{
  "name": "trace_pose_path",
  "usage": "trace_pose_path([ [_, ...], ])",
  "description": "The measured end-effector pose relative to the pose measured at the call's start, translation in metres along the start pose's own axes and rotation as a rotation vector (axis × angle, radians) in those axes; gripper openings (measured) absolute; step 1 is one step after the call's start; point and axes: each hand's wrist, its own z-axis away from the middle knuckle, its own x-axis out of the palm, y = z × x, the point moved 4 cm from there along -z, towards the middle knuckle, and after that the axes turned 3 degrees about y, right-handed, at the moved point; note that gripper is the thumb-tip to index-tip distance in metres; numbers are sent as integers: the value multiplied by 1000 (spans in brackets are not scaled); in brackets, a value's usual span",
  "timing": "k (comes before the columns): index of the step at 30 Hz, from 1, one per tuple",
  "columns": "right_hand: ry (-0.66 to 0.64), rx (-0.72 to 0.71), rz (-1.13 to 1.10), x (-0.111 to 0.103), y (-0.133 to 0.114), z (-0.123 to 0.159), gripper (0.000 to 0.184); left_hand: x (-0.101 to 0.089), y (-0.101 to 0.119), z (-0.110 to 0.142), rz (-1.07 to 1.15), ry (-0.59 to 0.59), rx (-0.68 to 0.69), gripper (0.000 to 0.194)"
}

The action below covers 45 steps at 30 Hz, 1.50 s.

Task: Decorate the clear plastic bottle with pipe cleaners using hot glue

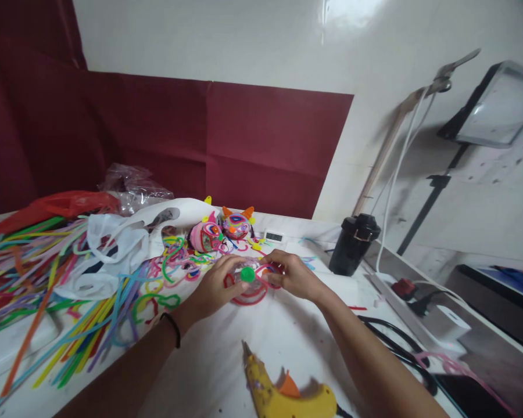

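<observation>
Both hands meet over the white table (226, 360) around a small craft piece (249, 284) made of red and pink pipe cleaner loops with a green round centre. My left hand (213, 287) grips its left side, fingers curled. My right hand (292, 276) pinches its right side. A black band circles my left wrist.
A yellow glue gun (287, 395) lies near the front edge. Loose coloured pipe cleaners (47, 290) spread over the left. Two finished craft heads (222, 232) and a small white timer (273, 236) sit behind. A black cup (353, 244), cables and a power strip (418, 296) are at right.
</observation>
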Motion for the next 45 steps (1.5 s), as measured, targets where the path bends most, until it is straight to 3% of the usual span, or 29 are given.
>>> trace_pose_path([
  [14,-7,95,-38,-2,-17,3,23,13,0,2,-28,78,100,23],
  [31,10,243,-347,8,-7,4,26,9,2,4,-28,35,48,19],
  [45,75,281,-341,8,-4,5,24,11,2,4,-6,26,58,19],
])
